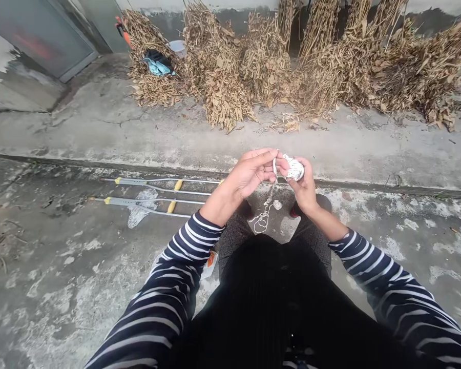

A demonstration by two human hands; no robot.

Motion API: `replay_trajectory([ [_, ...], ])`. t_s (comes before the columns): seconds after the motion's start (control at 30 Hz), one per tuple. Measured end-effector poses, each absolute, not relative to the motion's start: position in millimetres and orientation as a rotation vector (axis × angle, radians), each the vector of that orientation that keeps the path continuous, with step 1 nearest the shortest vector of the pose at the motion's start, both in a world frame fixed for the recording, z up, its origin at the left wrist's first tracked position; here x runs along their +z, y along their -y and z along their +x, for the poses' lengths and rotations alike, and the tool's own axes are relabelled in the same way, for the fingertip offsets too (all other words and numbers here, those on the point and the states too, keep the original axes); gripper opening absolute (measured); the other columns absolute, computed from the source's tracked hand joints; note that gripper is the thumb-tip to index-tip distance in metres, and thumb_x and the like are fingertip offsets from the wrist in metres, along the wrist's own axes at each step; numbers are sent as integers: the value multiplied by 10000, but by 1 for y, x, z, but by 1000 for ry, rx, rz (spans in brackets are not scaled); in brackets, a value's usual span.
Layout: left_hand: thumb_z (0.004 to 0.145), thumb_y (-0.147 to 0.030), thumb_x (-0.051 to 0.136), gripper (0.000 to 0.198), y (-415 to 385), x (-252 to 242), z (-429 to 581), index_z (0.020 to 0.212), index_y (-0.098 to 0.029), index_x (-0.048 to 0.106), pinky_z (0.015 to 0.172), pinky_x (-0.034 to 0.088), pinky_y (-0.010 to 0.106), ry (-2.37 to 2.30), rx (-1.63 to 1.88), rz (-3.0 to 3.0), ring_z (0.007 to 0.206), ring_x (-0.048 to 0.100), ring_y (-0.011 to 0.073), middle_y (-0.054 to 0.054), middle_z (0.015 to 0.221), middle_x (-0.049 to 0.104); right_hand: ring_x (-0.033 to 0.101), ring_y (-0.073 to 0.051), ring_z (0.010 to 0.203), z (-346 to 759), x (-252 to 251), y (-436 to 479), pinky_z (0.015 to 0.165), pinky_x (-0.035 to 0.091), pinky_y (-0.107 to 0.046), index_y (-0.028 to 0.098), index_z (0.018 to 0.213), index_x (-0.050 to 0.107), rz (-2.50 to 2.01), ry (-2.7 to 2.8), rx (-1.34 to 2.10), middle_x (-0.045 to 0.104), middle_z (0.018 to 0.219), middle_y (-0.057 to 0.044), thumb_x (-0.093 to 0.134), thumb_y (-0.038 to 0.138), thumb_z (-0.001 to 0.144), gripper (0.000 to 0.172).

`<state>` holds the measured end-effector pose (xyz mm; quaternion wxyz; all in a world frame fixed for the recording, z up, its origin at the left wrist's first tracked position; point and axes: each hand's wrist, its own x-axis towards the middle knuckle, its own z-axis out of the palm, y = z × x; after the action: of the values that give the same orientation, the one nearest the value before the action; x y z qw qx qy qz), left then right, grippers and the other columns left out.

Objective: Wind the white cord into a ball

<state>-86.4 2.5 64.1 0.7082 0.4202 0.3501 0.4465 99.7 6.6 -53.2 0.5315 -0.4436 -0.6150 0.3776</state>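
My right hand (306,188) is closed around a wound bundle of white cord (295,168), held up in front of my knees. At the left side of the bundle, my left hand (253,171) has its thumb and fingers brought together on a strand of the same cord. From between the hands the strand hangs down to loose, tangled cord (262,222) lower down between my legs. A small clump of cord (277,204) shows beside the tangle. Parts of the bundle are hidden by my fingers.
A pair of metal crutches (153,199) with yellow grips lies on the concrete at left, near a clear plastic bag (141,207). Dried plant bundles (223,66) lean along the wall beyond a low concrete step (100,138). A white-and-orange packet (211,262) is beside my left leg.
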Motion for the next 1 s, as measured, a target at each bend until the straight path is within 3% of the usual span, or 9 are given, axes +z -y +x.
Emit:
replay_trajectory([
  [0.17,941,-380,729,286,-21,64,-76,916,-97,685,557,499,173,-854,969,1034,657,722,106,74,800,765,518,-328,1369,105,-41,-12,1192,420,-585,261,1316,589,-1115,1652,858,558,1431,-116,695,333,857,476],
  [0.3,947,-339,723,290,-59,61,-93,808,-87,688,545,471,170,-980,899,1161,563,667,82,62,687,726,543,-336,1366,111,-35,-3,1186,451,-585,255,1360,600,-1017,1562,1114,571,1442,-112,780,420,828,586],
  [0.47,928,-234,731,280,-89,51,-112,705,-66,704,572,481,205,-1050,737,1373,521,623,88,83,627,705,585,-320,1315,113,-24,16,958,650,-514,288,1379,608,-931,1322,1505,582,1467,-80,887,480,745,718],
  [0.57,924,-210,723,251,-91,35,-110,719,-66,722,582,488,208,-988,709,1410,568,650,100,93,679,731,619,-319,1281,113,-15,22,896,685,-481,272,1361,631,-943,1205,1590,619,1441,-85,933,447,691,756],
  [0.8,820,-386,847,328,-70,-21,-90,782,-81,735,651,541,236,-854,778,1099,649,671,113,66,731,737,700,-261,1159,125,-3,21,827,717,-393,290,1308,670,-937,1073,1611,657,1404,-67,953,414,681,698],
  [1.0,757,-531,875,470,-58,-45,-75,842,-84,759,789,584,309,-628,589,1053,819,746,181,136,859,777,745,-212,1018,154,21,7,760,722,-314,315,1379,655,-935,1108,1624,618,1462,-59,950,401,682,762],
])
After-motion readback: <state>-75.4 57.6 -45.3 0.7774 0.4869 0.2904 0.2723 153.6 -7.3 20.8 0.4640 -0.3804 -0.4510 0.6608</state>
